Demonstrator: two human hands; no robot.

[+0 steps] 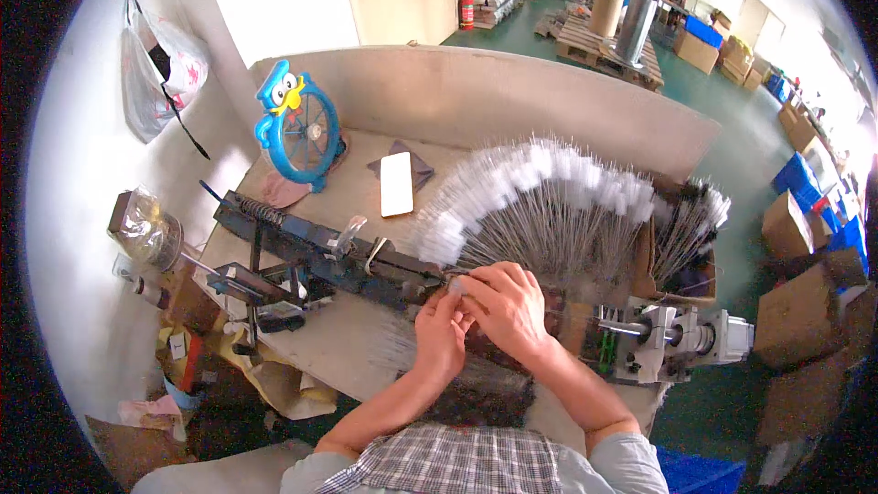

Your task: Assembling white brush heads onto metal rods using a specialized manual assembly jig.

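My two hands meet at the right end of a long dark metal machine bar [315, 252] on the workbench. My left hand [441, 337] is closed, its fingertips pinched together. Over it, my right hand [508, 307] bends inward, thumb and fingers pressed near the same spot. Whatever lies between the fingertips is too small and covered to make out. Just beyond my hands, a big fan of wire brushes [549, 229] spreads out, white bristle tips pointing away and thin metal stems toward me. Below my hands a dark bundle [489, 395] lies partly behind my forearms.
A cardboard box [647, 261] holds more wire brushes at the right. A motorised spindle unit [677, 338] sits at the bench's right end. Farther back are a white phone-like slab [396, 185], a blue fan [315, 174] and a low partition [494, 96]. A lamp [146, 229] juts in left.
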